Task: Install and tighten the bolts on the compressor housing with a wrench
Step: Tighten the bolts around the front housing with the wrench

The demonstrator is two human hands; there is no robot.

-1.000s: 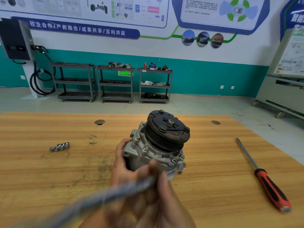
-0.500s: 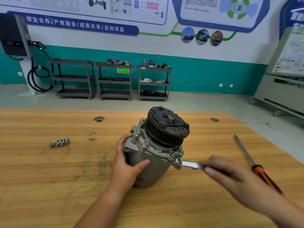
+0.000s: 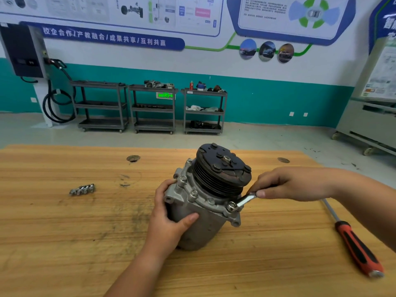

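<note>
Cast grey aluminium: compressor housing [image 3: 199, 213], standing on end at the middle of the wooden table [image 3: 64, 243], with the black pulley [image 3: 222, 168] on top, tilted away from the person.

Hands: the left hand [image 3: 169, 217] grips the housing's left flank, thumb across the front. The right hand [image 3: 293, 183] pinches the handle of the wrench [image 3: 245, 199].

Wrench: its head is seated on the flange bolt [image 3: 231, 206] at the near right corner of the housing.

Change: half a second ago the handle pointed out to the right over the table. It now slants up and away, and the right hand has travelled with it to sit just beside the pulley rim. The left hand's hold is unchanged. This is probably one stroke on this bolt; whether it is a tightening stroke or a reset cannot be told.

Remaining stock: loose bolts [image 3: 82, 189] clustered well apart on the left, so likely more seats are yet to be filled.

Clearance: the pulley blocks further swing away from the person. Bare table lies to the near right, between the housing and the red-handled screwdriver [image 3: 357, 249], which lies close to the right edge. The housing stands well back from every table edge.
</note>
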